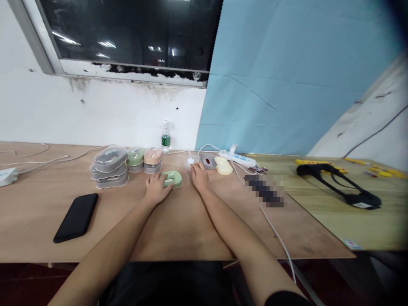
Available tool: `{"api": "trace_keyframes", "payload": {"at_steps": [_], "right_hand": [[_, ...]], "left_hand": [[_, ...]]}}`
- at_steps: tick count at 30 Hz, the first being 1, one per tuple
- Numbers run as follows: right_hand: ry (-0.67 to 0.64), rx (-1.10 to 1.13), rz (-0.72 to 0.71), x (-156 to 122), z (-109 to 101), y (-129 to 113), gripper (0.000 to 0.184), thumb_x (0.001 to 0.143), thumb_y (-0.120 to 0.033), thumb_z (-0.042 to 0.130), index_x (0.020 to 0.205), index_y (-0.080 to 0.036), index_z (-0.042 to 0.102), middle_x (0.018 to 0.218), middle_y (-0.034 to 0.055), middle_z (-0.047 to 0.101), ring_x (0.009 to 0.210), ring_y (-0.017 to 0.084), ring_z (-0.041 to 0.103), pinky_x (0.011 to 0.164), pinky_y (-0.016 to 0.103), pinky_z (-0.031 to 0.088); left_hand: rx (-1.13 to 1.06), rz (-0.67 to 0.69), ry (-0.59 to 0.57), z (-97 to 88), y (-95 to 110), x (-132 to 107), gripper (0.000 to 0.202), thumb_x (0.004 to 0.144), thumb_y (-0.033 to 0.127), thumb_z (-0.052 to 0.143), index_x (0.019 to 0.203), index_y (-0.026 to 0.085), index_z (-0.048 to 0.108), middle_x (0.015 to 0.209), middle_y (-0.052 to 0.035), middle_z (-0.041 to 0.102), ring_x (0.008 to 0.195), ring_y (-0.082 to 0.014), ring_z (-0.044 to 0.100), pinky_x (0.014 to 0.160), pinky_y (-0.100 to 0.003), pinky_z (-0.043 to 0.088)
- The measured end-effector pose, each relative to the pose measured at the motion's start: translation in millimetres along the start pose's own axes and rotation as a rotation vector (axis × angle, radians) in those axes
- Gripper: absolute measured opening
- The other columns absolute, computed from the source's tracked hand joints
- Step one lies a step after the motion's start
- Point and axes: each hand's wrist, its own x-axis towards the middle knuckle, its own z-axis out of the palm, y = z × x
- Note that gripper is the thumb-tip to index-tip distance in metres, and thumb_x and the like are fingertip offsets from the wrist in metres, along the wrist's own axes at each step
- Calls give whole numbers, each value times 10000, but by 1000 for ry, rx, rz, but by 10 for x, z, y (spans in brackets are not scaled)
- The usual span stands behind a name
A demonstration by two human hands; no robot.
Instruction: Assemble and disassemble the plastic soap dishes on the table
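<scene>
My left hand (157, 189) grips a light green oval plastic box (173, 179) that lies on the brown table, thumb at its near edge and fingers at its left. Just right of it my right hand (200, 175) reaches forward, its fingertips closed on a small clear plastic piece (190, 161) with a white spot; its exact kind is hard to make out. Beyond that hand sit a grey oval box (208, 162) with a dark red mark and a cream-coloured oval piece (223, 166).
Grey lidded boxes (111, 170) are stacked at left, beside green (135, 159) and peach (153, 156) ones. A water bottle (165, 138) stands by the wall. A black phone (75, 217) lies front left. At right are a power strip (237, 159), cables and a black strap frame (339, 187).
</scene>
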Motion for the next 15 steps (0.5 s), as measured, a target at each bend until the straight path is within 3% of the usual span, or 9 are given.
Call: {"api": "trace_keyframes", "payload": {"at_steps": [6, 15], "right_hand": [[-37, 6, 62, 5, 53, 76, 332, 877, -196, 428, 1150, -174, 616, 1154, 111, 568, 1044, 223, 567, 923, 361, 469], [-163, -55, 101, -8, 93, 126, 480, 821, -254, 531, 1287, -138, 529, 1342, 155, 438, 1246, 269, 432, 1054, 408, 367]], "left_hand": [[21, 22, -23, 10, -9, -27, 539, 803, 612, 479, 1232, 296, 558, 1434, -95, 400, 1324, -334, 314, 1049, -524, 229], [49, 27, -59, -17, 10, -49, 546, 804, 618, 472, 1243, 304, 557, 1460, -104, 355, 1352, -348, 257, 1055, -518, 223]]}}
